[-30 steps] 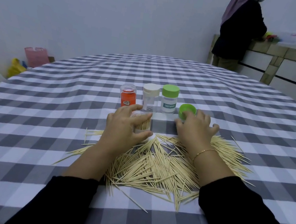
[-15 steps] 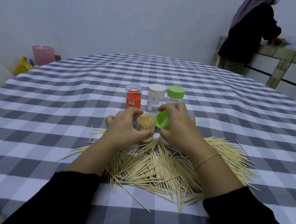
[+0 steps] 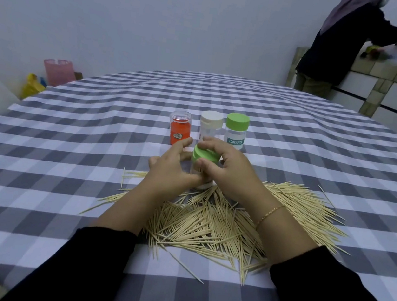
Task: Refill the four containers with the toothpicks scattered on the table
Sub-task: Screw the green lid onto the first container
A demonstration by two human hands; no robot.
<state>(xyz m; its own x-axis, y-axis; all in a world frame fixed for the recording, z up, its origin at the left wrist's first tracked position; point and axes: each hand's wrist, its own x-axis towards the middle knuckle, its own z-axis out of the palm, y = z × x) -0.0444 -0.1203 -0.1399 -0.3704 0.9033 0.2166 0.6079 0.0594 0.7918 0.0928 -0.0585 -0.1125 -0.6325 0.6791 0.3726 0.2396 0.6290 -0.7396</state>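
Note:
A clear toothpick container (image 3: 198, 175) full of toothpicks stands at the far edge of a large pile of loose toothpicks (image 3: 210, 225). My left hand (image 3: 172, 172) grips its body. My right hand (image 3: 230, 172) holds a green lid (image 3: 204, 155) on top of it, fingers curled round the rim. Behind them stand three closed containers in a row: an orange one with a clear cap (image 3: 180, 129), one with a white cap (image 3: 210, 126), and one with a green cap labelled TOOTHPICK (image 3: 236, 131).
The round table carries a grey and white checked cloth (image 3: 65, 158). A person (image 3: 345, 43) stands at a tiled counter (image 3: 391, 74) at the back right. A pink bin (image 3: 57, 71) and a yellow bag (image 3: 32, 84) sit on the floor at the left.
My right hand picked the green lid up from the table, carried it left and set it on the filled container that my left hand holds.

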